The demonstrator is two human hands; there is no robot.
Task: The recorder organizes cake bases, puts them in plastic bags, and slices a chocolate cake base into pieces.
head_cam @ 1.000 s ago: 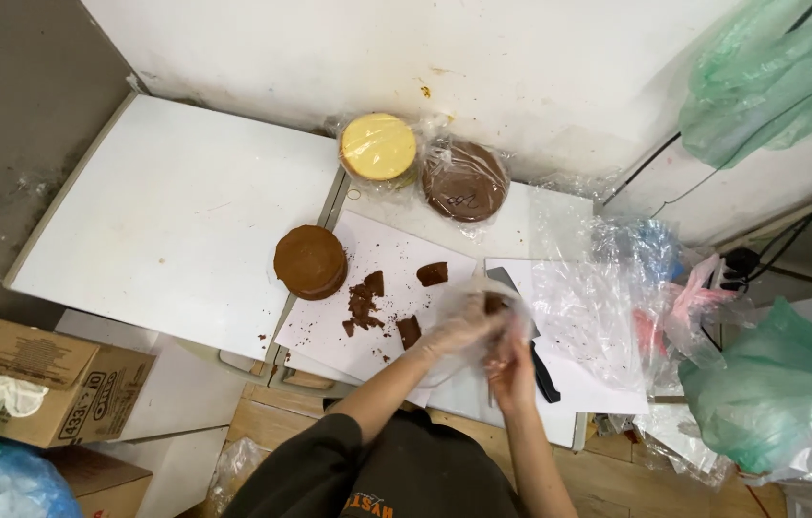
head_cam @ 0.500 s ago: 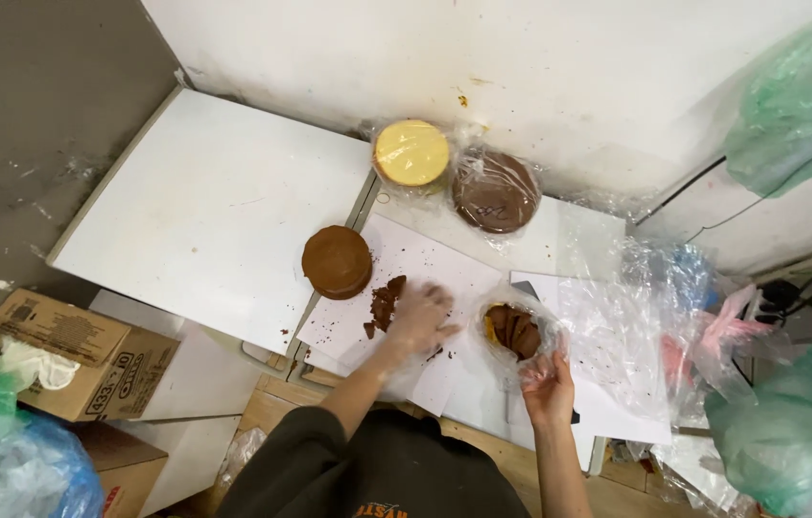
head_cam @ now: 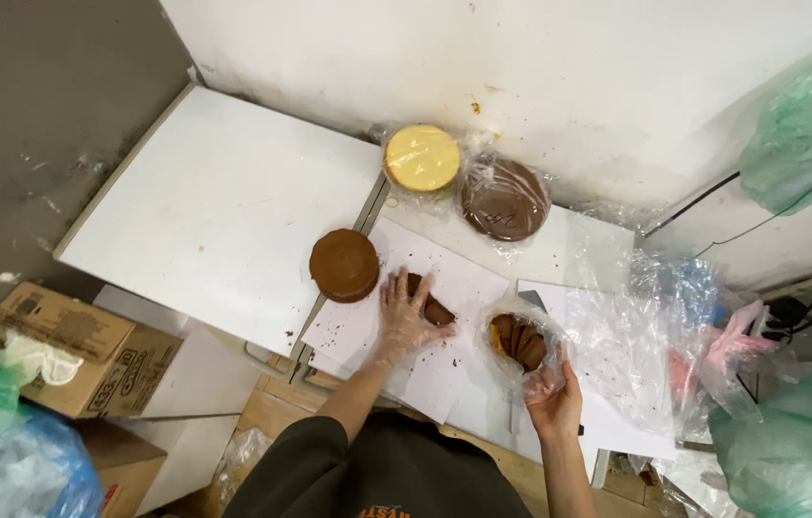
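Note:
My left hand [head_cam: 406, 312], in a thin clear glove, lies flat over brown cake scraps [head_cam: 435, 309] on a white paper sheet [head_cam: 463, 273]. A round brown cake layer [head_cam: 344, 265] sits just left of that hand. My right hand [head_cam: 553, 395], also gloved, grips the edge of a clear plastic bag [head_cam: 519, 338] with brown cake pieces inside. At the back stand a wrapped yellow cake round [head_cam: 422, 158] and a wrapped dark brown cake round [head_cam: 505, 200].
A white table [head_cam: 214, 211] spreads to the left against a white wall. Loose clear plastic wrap [head_cam: 646, 326] lies right of the bag. Green plastic bags [head_cam: 794, 441] hang at right. A cardboard box [head_cam: 80, 355] and a blue bag [head_cam: 32, 470] sit on the floor at left.
My two hands, together over the plastic a second ago, have parted. The left moved onto the scraps and gathered them; the right now holds the bag with cake pieces. The view shifted closer.

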